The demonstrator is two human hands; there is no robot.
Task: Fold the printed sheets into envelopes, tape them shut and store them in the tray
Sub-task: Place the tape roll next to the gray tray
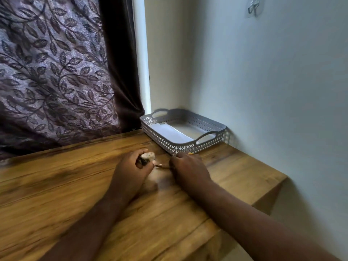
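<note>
A grey perforated tray (190, 146) with handles stands in the far right corner of the wooden table (75, 185), with a white folded envelope (169, 132) lying in it. Just in front of the tray, my left hand (131, 172) curls around a small pale object (148, 156), likely a tape roll; the blur hides its detail. My right hand (188, 168) rests on the table beside it, fingers curled down over something small with a yellowish tip (191, 153). A thin strip or small piece (161, 166) shows between the two hands. No loose printed sheet is in view.
A leaf-patterned purple curtain (56, 72) hangs behind the table on the left. Pale walls close the right side and the corner, with a clear adhesive hook (254, 7) high up. The table's right edge (273, 189) drops off near my right forearm.
</note>
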